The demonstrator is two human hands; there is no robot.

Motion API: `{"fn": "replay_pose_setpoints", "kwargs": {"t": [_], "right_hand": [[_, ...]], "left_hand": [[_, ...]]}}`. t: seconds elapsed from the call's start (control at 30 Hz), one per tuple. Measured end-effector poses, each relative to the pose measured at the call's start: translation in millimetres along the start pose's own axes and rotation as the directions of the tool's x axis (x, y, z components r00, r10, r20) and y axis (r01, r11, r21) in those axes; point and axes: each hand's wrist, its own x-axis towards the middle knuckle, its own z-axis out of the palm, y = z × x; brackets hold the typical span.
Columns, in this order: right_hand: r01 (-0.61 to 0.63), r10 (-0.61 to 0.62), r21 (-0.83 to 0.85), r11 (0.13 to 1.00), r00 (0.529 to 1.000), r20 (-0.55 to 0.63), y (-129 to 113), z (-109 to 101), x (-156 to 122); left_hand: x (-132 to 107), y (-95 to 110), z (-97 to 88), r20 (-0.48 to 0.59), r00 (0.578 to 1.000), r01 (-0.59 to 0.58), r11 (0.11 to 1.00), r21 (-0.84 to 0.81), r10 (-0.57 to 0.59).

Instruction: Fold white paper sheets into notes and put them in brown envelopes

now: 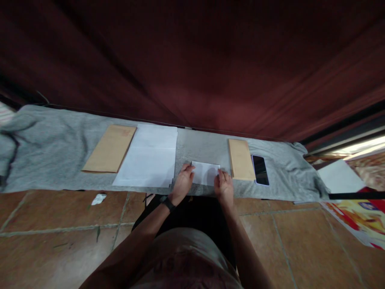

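A small folded sheet of white paper [205, 173] lies on the grey cloth right in front of me. Its left edge is gripped by my left hand [184, 180], whose fingers are closed at the upper left corner. My right hand [224, 184] pinches the paper's right edge, thumb and fingers together. Left of my hands is a stack of larger white paper sheets [147, 156], with a stack of brown envelopes [110, 148] beside it. Another, narrower stack of brown envelopes [241, 159] sits just to the right of my right hand.
A dark-screened phone [260, 170] lies right of the narrower envelopes. The long surface under the grey cloth [57, 136] backs onto a dark red curtain [192, 80]. A white scrap [98, 198] lies on the tiled floor; a colourful box [361, 216] stands at the right.
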Motion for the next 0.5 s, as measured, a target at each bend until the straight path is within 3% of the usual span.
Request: {"fn": "replay_pose_setpoints", "kwargs": {"t": [0.1,0.2,0.33,0.5], "right_hand": [[0.191,-0.191,0.048,0.980,0.982,-0.015,-12,11,-7],[0.273,-0.274,0.033,0.961,0.961,0.035,-27,19,-14],[0.247,-0.243,-0.044,0.968,0.967,0.081,-40,23,-20],[0.197,-0.194,-0.055,0.979,0.979,0.057,-42,26,-20]], "left_hand": [[1,2,0.0,0.007,1.000,-0.006,1.000,0.009,0.006],[1,4,-0.4,0.017,1.000,-0.013,1.000,0.023,0.012],[-1,8,-2.2,0.043,0.999,-0.026,0.995,0.096,0.022],[-8,15,-5.7,0.104,0.994,-0.065,0.969,0.238,0.041]]}}
